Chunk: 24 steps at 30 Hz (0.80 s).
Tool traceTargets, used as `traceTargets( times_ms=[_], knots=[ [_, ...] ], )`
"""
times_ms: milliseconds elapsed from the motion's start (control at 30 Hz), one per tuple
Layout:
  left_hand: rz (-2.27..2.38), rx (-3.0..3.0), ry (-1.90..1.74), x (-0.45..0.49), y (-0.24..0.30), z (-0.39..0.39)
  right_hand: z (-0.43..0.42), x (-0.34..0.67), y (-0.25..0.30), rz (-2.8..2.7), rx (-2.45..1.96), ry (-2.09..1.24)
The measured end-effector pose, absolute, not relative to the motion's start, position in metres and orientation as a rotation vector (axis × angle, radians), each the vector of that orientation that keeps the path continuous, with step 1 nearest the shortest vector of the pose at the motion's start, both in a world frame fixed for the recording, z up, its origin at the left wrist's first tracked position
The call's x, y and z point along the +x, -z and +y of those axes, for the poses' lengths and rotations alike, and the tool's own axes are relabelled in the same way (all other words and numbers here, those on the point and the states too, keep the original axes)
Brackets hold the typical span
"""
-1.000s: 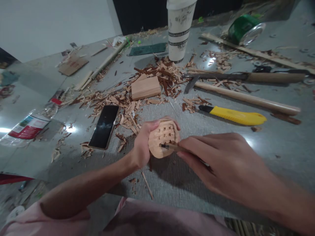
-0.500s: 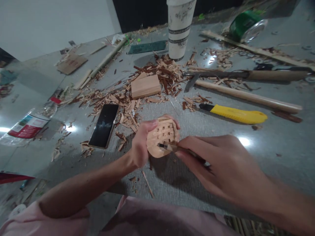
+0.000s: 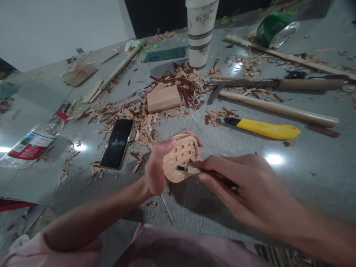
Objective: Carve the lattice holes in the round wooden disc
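Observation:
My left hand [image 3: 157, 167] is wrapped round a rounded piece of pale carved wood [image 3: 179, 157] with a grid of small cut notches on its face. It holds the piece just above the grey mat [image 3: 200, 207]. My right hand [image 3: 244, 189] pinches a thin carving tool [image 3: 190, 170] with a wooden handle. The tool's dark tip touches the lower face of the carved wood.
A black phone [image 3: 117, 142] lies left of my hands among wood shavings [image 3: 144, 118]. Behind are a wood block [image 3: 163, 98], a paper cup [image 3: 199, 33], a yellow utility knife [image 3: 264, 128], long wooden sticks [image 3: 278, 108], a green can [image 3: 274, 27] and a plastic bottle [image 3: 30, 142].
The carved wood has turned and dropped slightly toward the left in my left hand. The tool tip has slid a little left across its lower face.

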<state>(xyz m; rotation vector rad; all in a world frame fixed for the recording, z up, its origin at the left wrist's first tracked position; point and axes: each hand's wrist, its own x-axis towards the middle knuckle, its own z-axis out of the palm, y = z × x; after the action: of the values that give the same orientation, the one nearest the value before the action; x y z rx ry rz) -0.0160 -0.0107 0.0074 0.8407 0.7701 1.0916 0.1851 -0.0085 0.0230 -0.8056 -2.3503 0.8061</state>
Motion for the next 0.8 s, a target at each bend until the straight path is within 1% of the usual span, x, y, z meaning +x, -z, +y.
traceTargets(
  times_ms=[133,233,300,400,467,633,800],
  knots=[
    [0.822,0.895,-1.159,-0.014,-0.003,-0.011,-0.009,0.182,-0.029,-2.298,-0.902,-0.978],
    [0.843,0.905,-1.144,-0.013,-0.002,-0.01,-0.006,0.184,-0.027,-2.314,-0.893,-0.964],
    [0.821,0.878,-1.109,-0.012,-0.003,-0.009,-0.004,0.186,-0.023,-2.377,-0.832,-0.796],
    [0.754,0.814,-1.029,-0.014,-0.006,-0.009,-0.002,0.189,-0.016,-2.476,-0.696,-0.432],
    [0.735,0.786,-0.982,-0.015,-0.008,-0.01,-0.001,0.19,-0.014,-2.507,-0.627,-0.284],
    [0.731,0.789,-0.97,-0.016,-0.01,-0.013,0.0,0.193,-0.015,-2.548,-0.566,-0.168],
    [0.686,0.757,-0.861,-0.015,-0.009,-0.01,0.002,0.195,-0.02,-2.598,-0.505,-0.064]
  ],
)
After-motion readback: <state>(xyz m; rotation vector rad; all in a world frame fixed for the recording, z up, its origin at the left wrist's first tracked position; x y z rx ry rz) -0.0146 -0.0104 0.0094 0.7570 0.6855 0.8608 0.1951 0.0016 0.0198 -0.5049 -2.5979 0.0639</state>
